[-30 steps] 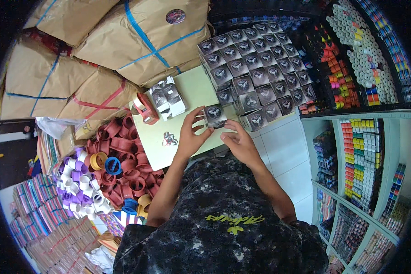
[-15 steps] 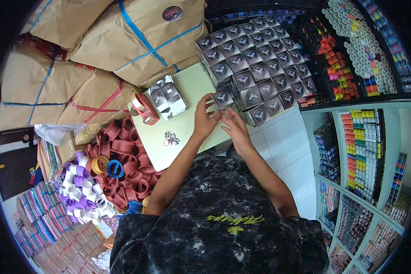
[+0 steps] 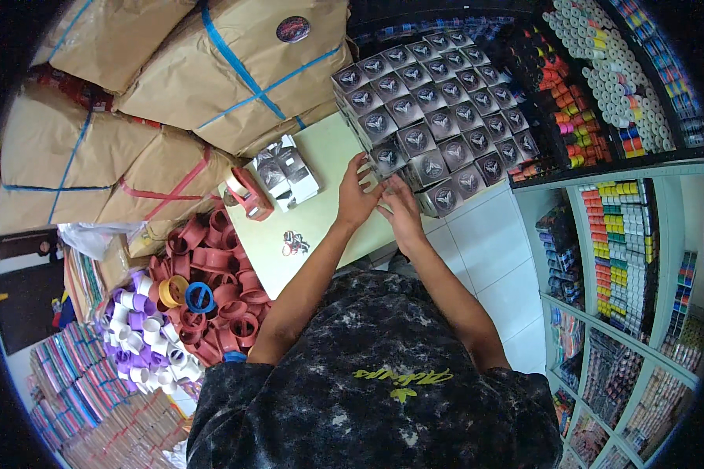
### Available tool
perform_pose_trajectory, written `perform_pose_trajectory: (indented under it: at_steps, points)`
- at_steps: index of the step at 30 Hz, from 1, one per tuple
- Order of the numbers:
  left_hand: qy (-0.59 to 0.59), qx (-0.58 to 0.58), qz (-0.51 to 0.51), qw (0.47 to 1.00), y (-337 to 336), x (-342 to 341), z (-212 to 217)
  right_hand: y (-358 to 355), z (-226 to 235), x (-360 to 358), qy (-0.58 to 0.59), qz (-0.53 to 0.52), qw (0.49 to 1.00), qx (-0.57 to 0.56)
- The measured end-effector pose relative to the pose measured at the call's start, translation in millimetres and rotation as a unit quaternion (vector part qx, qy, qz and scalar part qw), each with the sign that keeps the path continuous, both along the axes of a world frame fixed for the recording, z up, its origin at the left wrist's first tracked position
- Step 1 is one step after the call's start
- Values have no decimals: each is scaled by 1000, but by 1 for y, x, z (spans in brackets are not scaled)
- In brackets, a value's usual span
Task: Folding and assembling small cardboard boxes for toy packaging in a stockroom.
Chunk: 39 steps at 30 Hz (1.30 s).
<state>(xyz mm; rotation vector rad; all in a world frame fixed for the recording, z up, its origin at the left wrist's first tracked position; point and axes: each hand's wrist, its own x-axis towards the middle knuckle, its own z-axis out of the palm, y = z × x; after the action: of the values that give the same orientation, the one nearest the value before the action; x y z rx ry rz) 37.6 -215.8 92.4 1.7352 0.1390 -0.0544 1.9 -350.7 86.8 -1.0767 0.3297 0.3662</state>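
A small grey box [image 3: 389,162] with a dark emblem on its face sits at the near lower corner of a stacked block of identical boxes [image 3: 434,117], directly at the fingertips of both hands. The left hand [image 3: 357,195] has its fingers [image 3: 357,166] spread against the box's left side; the right hand [image 3: 404,205] has its fingers curled narrowly at the box's lower edge, touching it; whether either hand actually grips the box cannot be told. Both hands rest over the pale green counter [image 3: 328,156]. Left of the fingers lies a loose cluster of similar boxes [image 3: 287,173], with a red tape dispenser [image 3: 248,193] just beside it. Below the left fingers sits a small bunch of keys [image 3: 293,243]. Further left lie brown paper parcels [image 3: 235,62] and a heap of red rings [image 3: 219,305]
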Motion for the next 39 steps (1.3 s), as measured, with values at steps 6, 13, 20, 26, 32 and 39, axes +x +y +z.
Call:
perform_pose_trajectory:
  at_steps: [6, 13, 20, 26, 32, 39]
  points:
    - [12, -71, 3, 997, 2, 1, -15, 5, 2, 3, 7, -16, 1000, -6]
    - [22, -111, -16, 993, 2, 6, -21, 4, 2, 6, 13, -14, 1000, 1]
    - [54, -163, 14, 985, 8, 12, -23, 4, 3, 8, 30, -20, 999, 19]
    - [-26, -66, 74, 995, -4, 20, 13, 1, 1, 9, 38, -28, 998, 37]
    - [-77, 5, 86, 993, 1, 33, 14, 2, 1, 11, 45, -20, 998, 30]
    - [-59, -40, 91, 993, 1, 43, 12, -3, 2, 13, 52, -26, 997, 47]
